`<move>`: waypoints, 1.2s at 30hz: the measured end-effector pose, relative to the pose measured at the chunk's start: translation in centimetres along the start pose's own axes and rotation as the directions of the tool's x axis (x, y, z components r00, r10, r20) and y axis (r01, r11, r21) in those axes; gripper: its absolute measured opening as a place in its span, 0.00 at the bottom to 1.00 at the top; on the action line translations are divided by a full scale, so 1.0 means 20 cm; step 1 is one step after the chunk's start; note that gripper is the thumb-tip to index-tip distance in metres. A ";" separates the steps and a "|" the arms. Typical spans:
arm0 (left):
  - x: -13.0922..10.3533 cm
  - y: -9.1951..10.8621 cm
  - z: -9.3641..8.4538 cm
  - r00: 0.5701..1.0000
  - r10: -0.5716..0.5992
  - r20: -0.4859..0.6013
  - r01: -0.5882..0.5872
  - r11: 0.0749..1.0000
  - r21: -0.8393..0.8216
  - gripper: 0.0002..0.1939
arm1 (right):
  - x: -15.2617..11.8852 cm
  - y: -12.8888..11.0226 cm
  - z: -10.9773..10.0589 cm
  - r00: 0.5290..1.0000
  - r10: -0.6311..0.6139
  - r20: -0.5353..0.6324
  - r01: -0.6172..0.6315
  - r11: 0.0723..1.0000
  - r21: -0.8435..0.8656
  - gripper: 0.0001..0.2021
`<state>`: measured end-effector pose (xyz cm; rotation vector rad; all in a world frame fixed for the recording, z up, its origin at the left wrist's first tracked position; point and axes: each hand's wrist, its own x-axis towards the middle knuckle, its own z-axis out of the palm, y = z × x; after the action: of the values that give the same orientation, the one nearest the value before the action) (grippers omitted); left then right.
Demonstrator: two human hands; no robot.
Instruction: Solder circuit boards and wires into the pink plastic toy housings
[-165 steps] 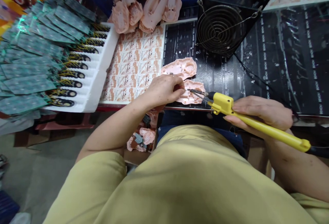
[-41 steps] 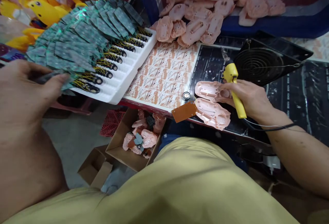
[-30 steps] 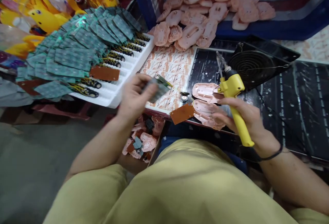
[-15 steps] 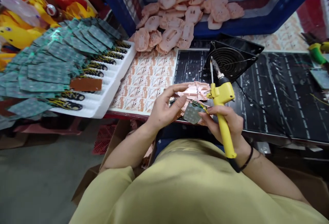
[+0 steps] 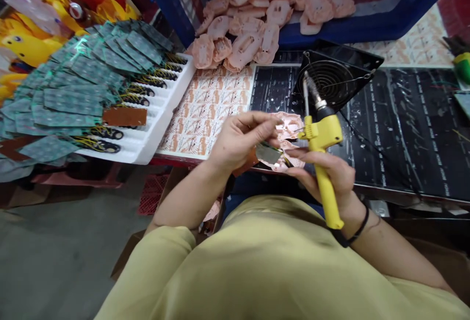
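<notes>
My right hand [image 5: 326, 170] is wrapped round a yellow soldering gun [image 5: 328, 183], its metal tip pointing up and away from me. The thumb and fingertips of my left hand [image 5: 246, 138] are pinched together above a pink plastic shell [image 5: 292, 126]; what sits between them is hidden. Below those fingers is a small grey-green circuit board [image 5: 269, 153], tilted, with thin wires at its right end near my right fingertips. A brown flat piece [image 5: 246, 162] shows under my left palm. Another pink shell half [image 5: 290, 160] lies at the table edge, partly covered by the board.
Behind the iron's tip stands a black fan [image 5: 326, 82] with a wire guard. A blue crate [image 5: 367, 31] with several pink shells [image 5: 244, 48] is at the back. To the left, a white foam tray [image 5: 147, 148] bears many wired circuit boards [image 5: 73, 99].
My left hand has moved right, and its thumb and fingers have closed together. The circuit board has shifted slightly left and tilted. My right hand still holds the soldering gun.
</notes>
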<state>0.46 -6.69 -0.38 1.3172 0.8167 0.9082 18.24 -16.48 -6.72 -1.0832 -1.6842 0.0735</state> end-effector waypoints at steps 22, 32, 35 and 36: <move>0.40 -0.16 -0.12 0.873 -0.104 0.477 -0.424 0.321 0.847 0.07 | 0.13 0.17 -0.25 0.947 -0.222 0.232 0.277 0.931 -0.238 0.12; 0.43 -0.14 -0.14 0.841 -0.151 0.520 -0.464 0.294 0.836 0.06 | -0.05 0.09 -0.42 0.994 -0.071 0.084 0.102 0.881 -0.462 0.30; 0.43 -0.13 -0.13 0.839 -0.165 0.518 -0.469 0.261 0.844 0.06 | -0.10 0.11 -0.34 0.995 -0.069 0.067 0.087 0.944 -0.319 0.30; 0.43 -0.13 -0.13 0.838 -0.173 0.518 -0.471 0.250 0.846 0.06 | -0.11 0.12 -0.31 0.995 -0.080 0.056 0.092 0.954 -0.285 0.29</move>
<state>2.11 2.05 -3.14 2.6794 0.7945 -0.0310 24.59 -19.35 -7.05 -1.2273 -1.8175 -0.2125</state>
